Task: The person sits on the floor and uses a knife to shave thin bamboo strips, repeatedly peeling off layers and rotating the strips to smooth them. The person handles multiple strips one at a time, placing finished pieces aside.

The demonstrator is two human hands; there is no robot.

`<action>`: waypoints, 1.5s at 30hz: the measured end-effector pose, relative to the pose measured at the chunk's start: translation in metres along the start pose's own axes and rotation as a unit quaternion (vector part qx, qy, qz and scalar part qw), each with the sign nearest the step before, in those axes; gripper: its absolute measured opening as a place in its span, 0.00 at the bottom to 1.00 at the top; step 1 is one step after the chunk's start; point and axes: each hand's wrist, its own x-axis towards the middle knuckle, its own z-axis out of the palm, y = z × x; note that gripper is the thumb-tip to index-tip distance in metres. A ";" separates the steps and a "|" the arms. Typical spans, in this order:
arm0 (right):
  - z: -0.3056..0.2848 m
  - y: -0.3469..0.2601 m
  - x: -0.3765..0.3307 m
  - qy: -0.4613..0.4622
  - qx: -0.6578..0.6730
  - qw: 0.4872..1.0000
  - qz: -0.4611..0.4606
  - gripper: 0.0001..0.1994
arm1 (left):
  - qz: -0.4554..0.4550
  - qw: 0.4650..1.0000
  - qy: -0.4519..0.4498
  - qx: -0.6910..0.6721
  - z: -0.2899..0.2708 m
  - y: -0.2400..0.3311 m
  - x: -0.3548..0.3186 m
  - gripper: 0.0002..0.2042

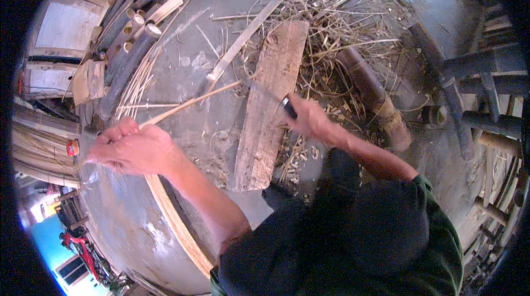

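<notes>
My left hand point(135, 147) is closed on a thin bamboo strip point(193, 101), which slants up and right from the fingers. My right hand point(310, 119) grips the dark handle of a knife point(289, 107). Its blade, smeared by motion, points left across a rough wooden plank point(269, 108) and ends near the strip's far tip. Whether blade and strip touch, I cannot tell. Below my left hand a wider pale slat point(171, 213) curves down past my forearm; its upper end is hidden by the hand.
Shavings and thin offcuts point(326, 25) lie heaped beyond the plank. A thick bamboo pole point(367, 80) lies right of it. A flat slat point(248, 36) rests on the floor ahead. Bamboo lengths point(130, 64) and thin strips point(144, 78) lie at left; dark poles point(486, 91) stand at right.
</notes>
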 end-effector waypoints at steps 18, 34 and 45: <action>-0.009 0.046 -0.004 -0.015 0.017 0.998 0.061 0.16 | -0.044 0.998 -0.036 -0.001 0.008 -0.042 -0.018 0.15; -0.081 -0.028 0.029 0.024 -0.120 0.992 -0.044 0.24 | -0.494 0.786 -0.371 0.020 -0.108 -0.069 -0.063 0.16; -0.045 -0.076 0.034 -0.100 -0.254 0.939 -0.208 0.12 | -0.444 0.765 -0.439 0.156 -0.140 -0.050 -0.106 0.12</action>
